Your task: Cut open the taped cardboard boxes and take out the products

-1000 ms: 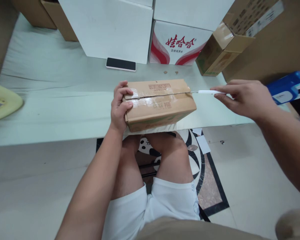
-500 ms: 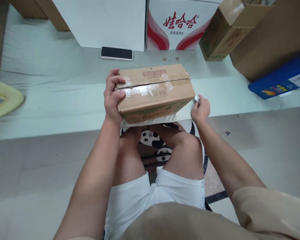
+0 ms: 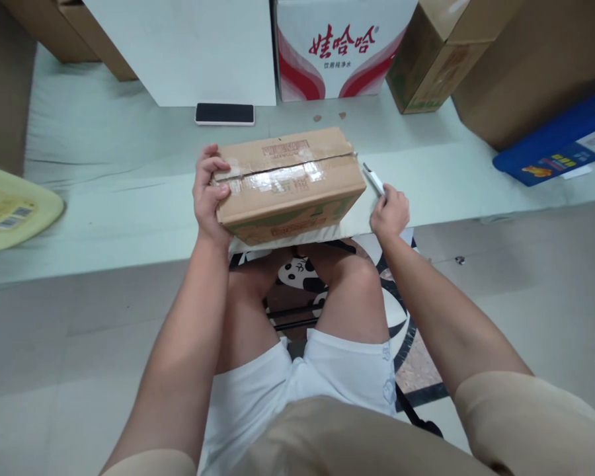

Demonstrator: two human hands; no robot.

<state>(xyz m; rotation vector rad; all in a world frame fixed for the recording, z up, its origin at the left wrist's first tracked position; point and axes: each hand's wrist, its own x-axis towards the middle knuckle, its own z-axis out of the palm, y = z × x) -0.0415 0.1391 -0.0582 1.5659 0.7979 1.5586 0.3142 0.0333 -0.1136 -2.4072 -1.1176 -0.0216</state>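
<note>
A brown cardboard box (image 3: pixel 287 198) rests near the table's front edge, tilted toward me, with a seam along its top and shiny clear tape across part of it. My left hand (image 3: pixel 212 195) grips the box's left end, fingers on the top and palm against the side. To the right of the box, my right hand (image 3: pixel 391 210) is closed around a slim white utility knife (image 3: pixel 375 180). Its dark tip points up and left, close to the box's right end but apart from it.
Behind the box lies a black-screened phone (image 3: pixel 225 114). A white panel (image 3: pixel 193 53), a red-and-white carton (image 3: pixel 344 53) and another brown box (image 3: pixel 431 66) stand at the back. A yellow jug (image 3: pixel 14 208) is left, a blue package (image 3: pixel 558 142) right, on the pale-green-covered table (image 3: pixel 114 225).
The utility knife has come into fuller view beside the box's right end, its tip raised. My left hand still holds the box; the whole view has shifted slightly.
</note>
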